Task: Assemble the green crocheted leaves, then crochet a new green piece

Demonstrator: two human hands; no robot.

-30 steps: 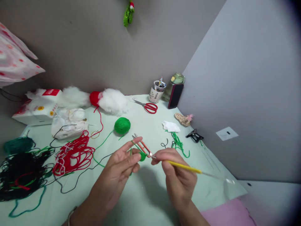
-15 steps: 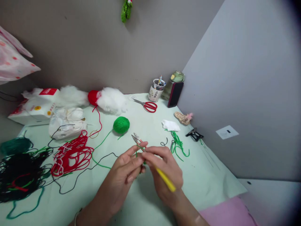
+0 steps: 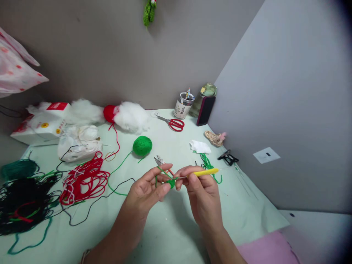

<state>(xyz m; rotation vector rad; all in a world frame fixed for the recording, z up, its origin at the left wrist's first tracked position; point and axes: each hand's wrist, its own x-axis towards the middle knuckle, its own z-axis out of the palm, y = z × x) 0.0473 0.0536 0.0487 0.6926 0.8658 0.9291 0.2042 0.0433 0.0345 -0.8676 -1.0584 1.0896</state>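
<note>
My left hand (image 3: 150, 189) pinches a small green crochet piece (image 3: 172, 183) between thumb and fingers, with green yarn running over its raised index finger. A yellow-handled crochet hook (image 3: 206, 172) is gripped in my right hand (image 3: 202, 192); its metal shaft points left and its tip meets the green piece. The hook lies nearly level. From the green yarn ball (image 3: 142, 146) behind my hands, a strand trails left and back toward my left hand. Small thread snips (image 3: 159, 160) lie just beyond my fingers, partly hidden.
Red-handled scissors (image 3: 176, 124), a pen cup (image 3: 183, 105) and a phone (image 3: 206, 110) stand or lie at the back. Red yarn (image 3: 85, 181) and a black yarn tangle (image 3: 22, 205) spread over the left side. Green yarn scraps (image 3: 207, 163) and black clips (image 3: 228, 157) lie right.
My right hand has turned, swinging the hook's yellow handle from pointing down toward me to nearly level, pointing right. The green piece now shows more between my hands.
</note>
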